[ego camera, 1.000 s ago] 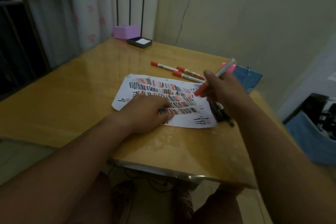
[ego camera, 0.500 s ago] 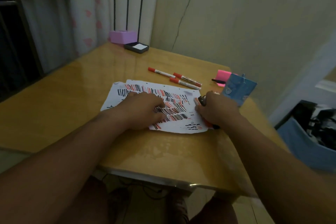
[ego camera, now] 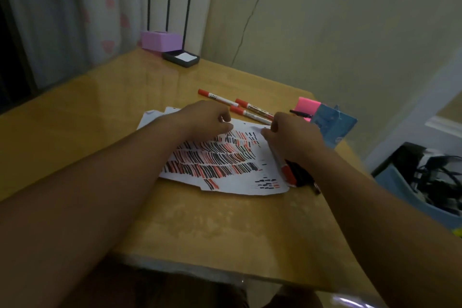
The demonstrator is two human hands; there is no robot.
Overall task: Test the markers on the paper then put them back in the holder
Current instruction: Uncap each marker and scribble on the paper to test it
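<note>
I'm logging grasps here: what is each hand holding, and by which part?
Not clear. The marker runs barrel-first under the right hand, red cap sticking out; any grip is hidden. The left hand rests on the paper, fingers curled.

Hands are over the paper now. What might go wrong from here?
The red marker lies at the right edge of the paper, partly under the right hand; shifting the sheet may roll it off. The black markers sit near the table edge, where that forearm could sweep them down. The blue holder might tip if bumped.
</note>
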